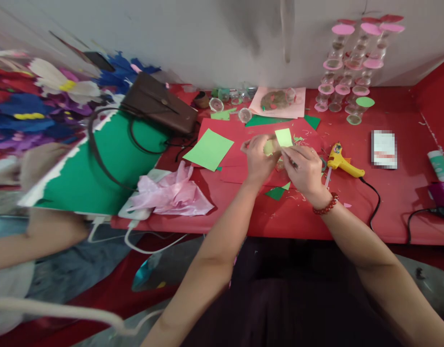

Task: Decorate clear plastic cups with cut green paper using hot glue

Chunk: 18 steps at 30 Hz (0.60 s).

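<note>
Over red paper sheets (232, 166), my two hands are close together. My left hand (258, 159) is closed around a small pale green rounded piece (269, 147); its lower part is hidden by the fingers. The fingers of my right hand (302, 168) pinch the lower edge of a small light green paper piece (283, 137), which stands up between the hands. A bead bracelet is on my right wrist. Green paper scraps (276, 193) lie just below the hands. To the left is a larger light green paper square (209, 149).
A yellow glue gun (343, 162) with a black cord lies right of my hands. Stacked clear cups with pink discs (343, 89) stand at the back right. On the left are a brown bag (159, 103), pink ribbon cloth (178, 193) and another person's arm (56, 231).
</note>
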Tool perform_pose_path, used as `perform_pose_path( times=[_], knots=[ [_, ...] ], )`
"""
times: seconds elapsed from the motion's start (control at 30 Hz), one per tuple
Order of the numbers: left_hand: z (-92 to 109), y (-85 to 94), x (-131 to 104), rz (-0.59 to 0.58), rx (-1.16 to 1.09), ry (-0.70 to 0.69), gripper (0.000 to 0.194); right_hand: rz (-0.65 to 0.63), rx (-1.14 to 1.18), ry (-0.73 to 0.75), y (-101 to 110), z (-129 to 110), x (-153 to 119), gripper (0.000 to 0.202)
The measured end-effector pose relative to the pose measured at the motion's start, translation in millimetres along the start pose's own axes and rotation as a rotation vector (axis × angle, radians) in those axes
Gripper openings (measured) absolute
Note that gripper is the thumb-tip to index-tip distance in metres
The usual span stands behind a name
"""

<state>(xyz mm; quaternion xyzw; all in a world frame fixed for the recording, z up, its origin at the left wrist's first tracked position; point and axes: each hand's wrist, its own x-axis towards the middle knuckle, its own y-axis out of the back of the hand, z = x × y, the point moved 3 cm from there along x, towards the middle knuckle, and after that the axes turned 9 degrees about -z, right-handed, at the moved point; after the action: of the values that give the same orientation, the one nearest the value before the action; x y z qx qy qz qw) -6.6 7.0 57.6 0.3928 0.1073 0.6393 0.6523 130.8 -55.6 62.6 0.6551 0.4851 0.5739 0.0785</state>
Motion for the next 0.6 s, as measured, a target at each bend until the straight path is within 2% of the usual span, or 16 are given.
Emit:
perform_pose_path(
  times=[0.13, 0.37, 0.47, 0.6],
  knots=[
    [1.6, 0.2, 0.0, 0.003, -0.032, 0.025, 0.027, -0.017, -0.007, 0.014, 0.2, -0.8, 0.8, 0.028],
    [1.0, -0.2, 0.1, 0.038, -0.138, 0.066, 0.025, -0.135, -0.039, 0.034, -4.7, -6.3, 1.7, 0.028],
    [-3.8, -1.6, 0.6, 0.028, -0.268, 0.065, 0.027, -0.075, 0.018, 0.046, -0.8, -6.0, 2.0, 0.028],
    [-12.9, -5.8, 3.9, 0.027, -0.557, 0.019, 0.037, 0.071, 0.109, -0.096, 16.7, 11.8, 5.6, 0.038]
  ],
)
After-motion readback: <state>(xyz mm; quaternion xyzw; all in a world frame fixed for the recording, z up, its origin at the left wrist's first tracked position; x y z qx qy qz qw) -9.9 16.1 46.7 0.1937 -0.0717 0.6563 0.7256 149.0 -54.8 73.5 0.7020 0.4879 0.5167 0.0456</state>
